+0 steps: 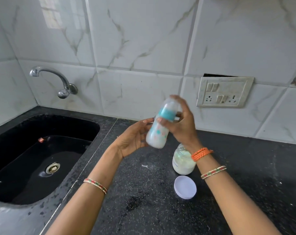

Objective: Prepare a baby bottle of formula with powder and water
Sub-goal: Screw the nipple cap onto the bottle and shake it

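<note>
A baby bottle (158, 133) with a teal collar, a clear cap and white milky liquid inside is tilted in the air above the black counter, and it looks motion-blurred. My right hand (179, 122) is shut around its neck and cap. My left hand (135, 138) is open beside the bottle's lower body, fingertips close to it. An open glass jar of white powder (182, 164) stands on the counter under my right wrist. Its white lid (185, 187) lies flat in front of the jar.
A black sink (33, 160) with a steel drain fills the left side, with a wall tap (57, 80) above it. A switch and socket plate (225, 92) sits on the tiled wall at the right. Powder specks and wet patches mark the black counter (245, 175).
</note>
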Available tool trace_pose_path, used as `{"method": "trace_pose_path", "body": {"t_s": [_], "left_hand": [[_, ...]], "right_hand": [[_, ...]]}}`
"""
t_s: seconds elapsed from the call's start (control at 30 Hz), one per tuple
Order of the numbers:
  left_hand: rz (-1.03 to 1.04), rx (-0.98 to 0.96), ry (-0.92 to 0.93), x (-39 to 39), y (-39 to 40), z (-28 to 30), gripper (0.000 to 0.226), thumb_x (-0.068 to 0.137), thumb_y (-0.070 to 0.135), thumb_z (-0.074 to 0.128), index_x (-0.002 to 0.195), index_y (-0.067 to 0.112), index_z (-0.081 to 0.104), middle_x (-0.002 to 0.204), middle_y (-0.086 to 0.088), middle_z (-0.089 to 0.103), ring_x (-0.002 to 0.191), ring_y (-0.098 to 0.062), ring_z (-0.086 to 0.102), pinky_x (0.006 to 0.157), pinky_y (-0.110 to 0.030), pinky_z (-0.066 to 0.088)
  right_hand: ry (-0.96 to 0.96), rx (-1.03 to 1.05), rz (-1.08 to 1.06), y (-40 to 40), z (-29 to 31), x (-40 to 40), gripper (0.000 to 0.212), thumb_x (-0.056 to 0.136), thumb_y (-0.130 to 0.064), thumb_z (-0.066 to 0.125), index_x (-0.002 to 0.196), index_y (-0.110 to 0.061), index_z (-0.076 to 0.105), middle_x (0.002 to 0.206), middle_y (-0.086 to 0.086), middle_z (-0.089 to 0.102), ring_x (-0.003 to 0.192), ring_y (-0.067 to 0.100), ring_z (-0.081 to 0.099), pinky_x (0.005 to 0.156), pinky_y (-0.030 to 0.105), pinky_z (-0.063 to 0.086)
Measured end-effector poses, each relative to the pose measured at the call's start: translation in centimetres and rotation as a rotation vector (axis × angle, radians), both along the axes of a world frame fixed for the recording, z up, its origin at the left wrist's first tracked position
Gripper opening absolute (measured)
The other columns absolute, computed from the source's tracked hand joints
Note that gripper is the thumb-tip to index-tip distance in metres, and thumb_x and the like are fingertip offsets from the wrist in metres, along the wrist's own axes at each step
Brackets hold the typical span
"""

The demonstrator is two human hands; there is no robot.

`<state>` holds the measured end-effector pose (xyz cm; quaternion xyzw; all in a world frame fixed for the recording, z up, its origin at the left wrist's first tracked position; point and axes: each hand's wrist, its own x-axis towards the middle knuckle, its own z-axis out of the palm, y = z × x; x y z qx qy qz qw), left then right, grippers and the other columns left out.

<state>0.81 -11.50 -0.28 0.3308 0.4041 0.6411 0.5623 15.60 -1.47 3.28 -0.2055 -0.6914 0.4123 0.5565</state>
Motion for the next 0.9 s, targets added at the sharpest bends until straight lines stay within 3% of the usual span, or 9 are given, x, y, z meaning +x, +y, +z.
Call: {"method": "trace_pose_path", "body": {"t_s": [0.03, 0.13, 0.27, 0.47, 0.67, 0.8, 0.83, 0.9], "left_hand": [[0.012, -0.017, 0.016, -0.2, 0.0, -0.2, 0.045, 0.085, 0.029, 0.057, 0.126, 0.011, 0.055, 0.118, -0.012, 0.060, 0.102, -0.026, 0.058, 0.085, -0.044, 0.052], [0.068, -0.033, -0.051, -0.9, -0.3, -1.2, 0.044, 0.079, 0.025, 0.064, 0.122, 0.014, 0.059, 0.111, -0.003, 0.068, 0.094, -0.018, 0.065, 0.079, -0.037, 0.057], [0.171, -0.284, 0.117, -1.6, -0.2, -2.9, 0.029, 0.090, 0.016, 0.055, 0.118, 0.016, 0.061, 0.097, 0.002, 0.067, 0.090, -0.016, 0.061, 0.081, -0.035, 0.053], [0.188, -0.516, 0.108, -2.1, -0.7, -6.5, 0.020, 0.091, 0.013, 0.050, 0.104, 0.021, 0.063, 0.093, 0.002, 0.066, 0.090, -0.017, 0.060, 0.074, -0.035, 0.051], [0.207, -0.538, 0.090, -2.5, -0.8, -8.7, 0.014, 0.091, 0.011, 0.054, 0.099, 0.020, 0.062, 0.093, 0.001, 0.068, 0.086, -0.016, 0.063, 0.070, -0.033, 0.051], [0.208, -0.553, 0.102, -1.8, -0.5, -9.2, 0.012, 0.092, 0.010, 0.053, 0.096, 0.018, 0.061, 0.090, 0.000, 0.066, 0.080, -0.014, 0.062, 0.070, -0.032, 0.051], [0.232, -0.547, 0.147, -1.3, -0.4, -9.2, 0.011, 0.092, 0.010, 0.053, 0.094, 0.017, 0.061, 0.087, -0.001, 0.065, 0.075, -0.014, 0.060, 0.066, -0.030, 0.050], [0.316, -0.480, 0.414, -0.1, -0.2, -9.7, 0.011, 0.089, 0.007, 0.052, 0.092, 0.015, 0.061, 0.078, -0.002, 0.062, 0.060, -0.011, 0.054, 0.054, -0.024, 0.046]], "right_hand": [[0.006, -0.049, 0.010, 0.1, -0.7, -0.2, 0.069, 0.068, -0.015, 0.081, 0.126, -0.029, 0.048, 0.125, -0.001, 0.055, 0.093, 0.014, 0.062, 0.072, 0.035, 0.058], [0.297, -0.321, -0.057, 1.0, -1.9, -0.3, 0.067, 0.078, -0.009, 0.075, 0.132, -0.022, 0.037, 0.124, 0.011, 0.054, 0.098, 0.020, 0.062, 0.080, 0.045, 0.057], [-0.286, -0.217, 0.118, 1.0, -5.3, -1.3, 0.070, 0.068, -0.018, 0.083, 0.124, -0.036, 0.044, 0.119, -0.001, 0.056, 0.094, 0.015, 0.060, 0.075, 0.028, 0.056], [-0.617, -0.262, 0.123, 0.1, -11.3, -3.2, 0.064, 0.062, -0.013, 0.084, 0.115, -0.023, 0.051, 0.108, -0.001, 0.061, 0.098, 0.017, 0.059, 0.081, 0.030, 0.049], [-0.658, -0.295, 0.140, 0.4, -11.9, -4.7, 0.055, 0.066, -0.008, 0.080, 0.109, -0.020, 0.049, 0.107, 0.000, 0.059, 0.098, 0.018, 0.058, 0.079, 0.028, 0.048], [-0.769, -0.254, 0.156, -0.1, -11.0, -4.5, 0.073, 0.074, -0.012, 0.074, 0.136, -0.016, 0.035, 0.133, 0.008, 0.048, 0.123, 0.025, 0.048, 0.099, 0.036, 0.043], [-0.741, -0.233, 0.074, -0.5, -10.7, -4.1, 0.073, 0.075, -0.015, 0.073, 0.137, -0.016, 0.034, 0.135, 0.007, 0.047, 0.123, 0.024, 0.047, 0.101, 0.039, 0.043], [-0.650, -0.168, -0.151, -1.7, -10.3, -2.5, 0.048, 0.078, -0.018, 0.066, 0.122, -0.020, 0.046, 0.118, 0.003, 0.058, 0.109, 0.022, 0.056, 0.088, 0.040, 0.050]]}}
